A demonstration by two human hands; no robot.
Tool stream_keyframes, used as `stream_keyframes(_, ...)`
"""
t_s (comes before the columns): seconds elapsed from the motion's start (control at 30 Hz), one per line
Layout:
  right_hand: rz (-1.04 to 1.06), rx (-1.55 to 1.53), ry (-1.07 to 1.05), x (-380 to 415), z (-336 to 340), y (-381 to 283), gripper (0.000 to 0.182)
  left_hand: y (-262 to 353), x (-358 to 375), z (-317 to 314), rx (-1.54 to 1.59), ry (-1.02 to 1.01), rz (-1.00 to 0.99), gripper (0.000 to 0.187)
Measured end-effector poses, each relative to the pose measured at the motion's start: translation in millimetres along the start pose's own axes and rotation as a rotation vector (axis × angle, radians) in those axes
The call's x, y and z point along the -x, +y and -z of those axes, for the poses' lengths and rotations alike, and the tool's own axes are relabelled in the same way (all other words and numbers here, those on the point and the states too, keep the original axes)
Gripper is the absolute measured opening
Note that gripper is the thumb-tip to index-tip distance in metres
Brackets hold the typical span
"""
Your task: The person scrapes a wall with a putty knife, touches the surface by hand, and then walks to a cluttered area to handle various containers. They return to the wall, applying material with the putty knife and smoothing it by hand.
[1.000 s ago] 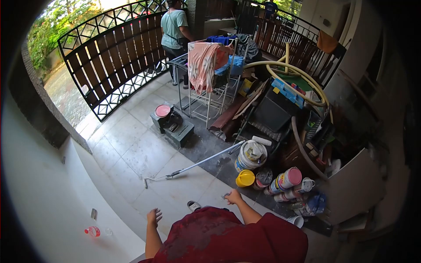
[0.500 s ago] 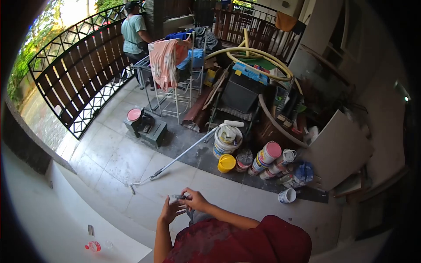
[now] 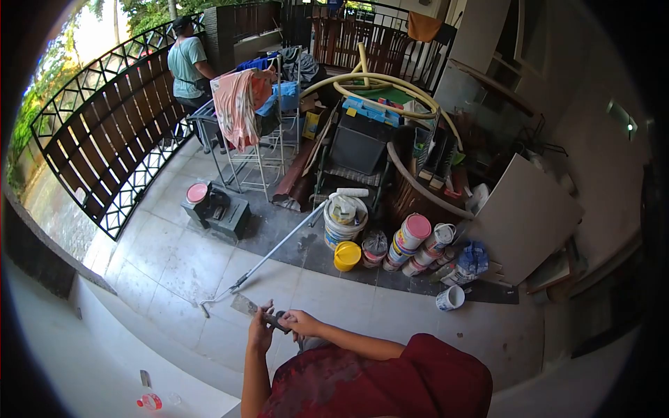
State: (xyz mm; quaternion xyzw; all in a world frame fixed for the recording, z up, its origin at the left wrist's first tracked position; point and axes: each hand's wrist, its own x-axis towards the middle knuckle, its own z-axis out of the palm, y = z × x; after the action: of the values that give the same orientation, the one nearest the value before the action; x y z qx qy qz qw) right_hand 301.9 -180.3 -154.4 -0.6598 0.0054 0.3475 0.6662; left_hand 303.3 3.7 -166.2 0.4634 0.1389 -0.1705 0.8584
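A putty knife [image 3: 244,304] with a flat grey blade and a dark handle is held in front of my body, its blade pointing up and left. My right hand [image 3: 302,324] is closed round the handle end. Against the blade near the handle is my left hand [image 3: 259,333], its fingers pinching it. Part of the tool is hidden by my fingers. Below the hands is my dark red shirt with damp-looking patches.
On the white ledge at lower left lie another flat blade [image 3: 145,378] and a red-labelled bottle [image 3: 149,401]. A paint roller on a pole [image 3: 279,244] leans on a bucket [image 3: 343,230]. Several paint pails, a drying rack [image 3: 261,167] and a person [image 3: 187,66] are beyond.
The putty knife has turned so its blade now shows, pointing up and left. My left hand has closed in on it. The view has shifted slightly.
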Motion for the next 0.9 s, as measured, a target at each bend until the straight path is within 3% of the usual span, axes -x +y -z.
stream_keyframes(0.07, 0.033, 0.052, -0.034, -8.3, 8.5, 8.2, 0.040, 2.6, 0.5, -2.2, -0.052, -0.109, -0.017, 0.054)
stream_keyframes(0.2, 0.072, 0.109, -0.031, -2.9, 18.3, 9.6, 0.035, 6.7, 2.6, -5.2, -0.002, -0.134, 0.034, 0.070)
stream_keyframes(0.33, 0.015, 0.116, -0.034, -5.8, 26.8, 13.5, 0.035, 2.1, -9.1, 13.1, -0.039, -0.114, -0.004, 0.070)
stream_keyframes(0.4, -0.015, 0.126, -0.038, -5.7, 30.0, 10.0, 0.035, 5.4, -9.9, 15.6, 0.168, -0.103, -0.070, 0.069)
stream_keyframes(0.63, 0.062, -0.022, 0.003, -9.9, 37.0, -4.7, 0.032, 25.2, -8.1, 12.9, 0.306, 0.054, -0.194, 0.055)
stream_keyframes(0.9, 0.254, -0.266, 0.256, -7.2, 57.3, -42.0, 0.038, 32.4, -0.9, 6.4, 0.021, 0.107, -0.185, 0.035)
